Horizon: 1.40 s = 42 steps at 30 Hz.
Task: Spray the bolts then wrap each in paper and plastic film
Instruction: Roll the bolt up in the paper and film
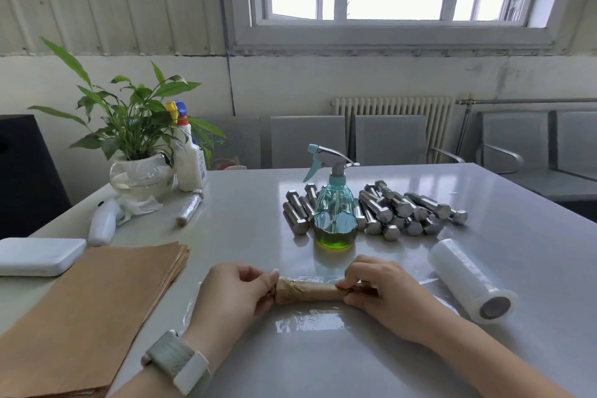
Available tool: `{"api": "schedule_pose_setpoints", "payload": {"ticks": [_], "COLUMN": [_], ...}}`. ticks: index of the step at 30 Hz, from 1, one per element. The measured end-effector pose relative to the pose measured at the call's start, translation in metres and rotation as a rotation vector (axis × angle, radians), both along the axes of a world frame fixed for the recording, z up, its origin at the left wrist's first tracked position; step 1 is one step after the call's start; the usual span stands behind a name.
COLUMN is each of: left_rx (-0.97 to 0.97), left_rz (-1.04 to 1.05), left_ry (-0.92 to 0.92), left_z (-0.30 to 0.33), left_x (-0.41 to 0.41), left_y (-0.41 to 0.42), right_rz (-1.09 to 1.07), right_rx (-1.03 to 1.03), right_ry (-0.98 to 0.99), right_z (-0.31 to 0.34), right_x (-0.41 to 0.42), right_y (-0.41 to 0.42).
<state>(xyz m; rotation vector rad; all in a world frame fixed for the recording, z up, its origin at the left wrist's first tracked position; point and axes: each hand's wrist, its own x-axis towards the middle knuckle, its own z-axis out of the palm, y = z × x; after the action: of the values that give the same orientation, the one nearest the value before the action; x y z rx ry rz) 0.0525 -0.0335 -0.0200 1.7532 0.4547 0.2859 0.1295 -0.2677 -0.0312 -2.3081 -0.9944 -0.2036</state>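
A bolt wrapped in brown paper [308, 292] lies crosswise on a sheet of clear plastic film [310, 321] near the table's front edge. My left hand [237, 292] grips its left end, and my right hand [379, 287] pinches its right end. Film covers the top of the parcel between my hands. Behind it stands a teal spray bottle [336, 213] with green liquid. A pile of bare steel bolts [400, 210] lies around and behind the bottle. The film roll [470, 279] lies to the right. A stack of brown paper sheets [87, 307] sits at the left.
One finished wrapped bolt [190, 207] lies at the back left, near a potted plant [142, 152] in a glass bowl and a white bottle [190, 158]. A white box [38, 255] and a white handheld device [103, 223] sit at the left edge. Grey chairs stand beyond the table.
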Motion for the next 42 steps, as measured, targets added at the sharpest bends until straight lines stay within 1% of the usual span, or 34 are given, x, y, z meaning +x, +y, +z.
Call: {"api": "schedule_pose_setpoints", "payload": {"ticks": [3, 5, 9, 10, 12, 13, 14, 16, 18, 20, 21, 23, 27, 32, 35, 36, 37, 38, 40, 41, 42], "left_rx": [0.518, 0.822, 1.191, 1.288, 1.400, 1.420, 1.432, 1.370, 1.270, 1.128, 1.096, 1.130, 1.226, 1.439, 1.474, 1.398, 1.225, 0.969, 0.597, 0.543, 0.599], "left_rz": [-0.035, -0.036, -0.088, -0.103, -0.129, -0.141, -0.145, -0.234, -0.226, -0.331, -0.389, -0.485, -0.559, -0.529, -0.500, -0.508, -0.502, -0.464, -0.275, -0.150, -0.028], "left_ry": [-0.022, -0.050, -0.006, -0.021, -0.075, -0.056, -0.042, 0.020, -0.073, -0.208, -0.253, -0.275, -0.362, -0.419, -0.391, -0.370, -0.350, -0.333, -0.246, -0.195, -0.125], "left_z": [0.006, 0.008, -0.001, -0.002, -0.003, -0.003, -0.004, -0.002, -0.006, -0.006, -0.003, -0.001, -0.004, 0.001, -0.001, -0.002, -0.001, 0.003, 0.008, 0.011, 0.014], "left_x": [-0.009, -0.012, -0.014, -0.015, -0.018, -0.020, -0.020, -0.021, -0.012, -0.008, -0.008, -0.009, -0.013, -0.013, -0.020, -0.023, -0.024, -0.023, -0.018, -0.015, -0.011], "left_y": [-0.011, -0.020, -0.041, -0.046, -0.053, -0.055, -0.056, -0.050, -0.031, -0.008, 0.001, 0.011, 0.017, 0.012, 0.007, 0.007, 0.011, 0.019, 0.043, 0.057, 0.072], "right_rz": [0.005, 0.002, 0.005, 0.003, -0.001, -0.004, -0.007, -0.006, -0.002, -0.004, -0.005, -0.005, -0.007, -0.013, -0.022, -0.024, -0.024, -0.020, -0.014, -0.016, -0.020], "right_rx": [0.001, 0.002, -0.015, -0.020, -0.026, -0.028, -0.032, -0.032, -0.027, -0.025, -0.022, -0.019, -0.020, -0.010, -0.019, -0.022, -0.024, -0.025, -0.019, -0.015, -0.013], "right_ry": [-0.004, -0.006, -0.025, -0.030, -0.031, -0.030, -0.027, -0.023, -0.020, -0.024, -0.026, -0.022, -0.015, -0.012, -0.009, -0.010, -0.012, -0.014, -0.014, -0.012, -0.008], "right_z": [0.000, 0.000, -0.002, -0.002, -0.001, -0.001, -0.001, 0.000, 0.000, 0.000, -0.001, -0.001, -0.001, -0.002, -0.001, 0.000, 0.000, 0.001, 0.002, 0.002, 0.003], "right_x": [0.000, 0.000, 0.001, 0.002, 0.003, 0.004, 0.004, 0.003, 0.002, 0.001, 0.001, 0.001, 0.001, 0.002, 0.001, 0.000, 0.000, -0.001, -0.002, -0.002, -0.002], "right_y": [0.000, 0.000, 0.000, 0.000, 0.001, 0.001, 0.001, 0.001, 0.000, 0.000, 0.000, 0.000, -0.001, -0.001, -0.001, -0.001, -0.001, 0.000, 0.001, 0.001, 0.001]}}
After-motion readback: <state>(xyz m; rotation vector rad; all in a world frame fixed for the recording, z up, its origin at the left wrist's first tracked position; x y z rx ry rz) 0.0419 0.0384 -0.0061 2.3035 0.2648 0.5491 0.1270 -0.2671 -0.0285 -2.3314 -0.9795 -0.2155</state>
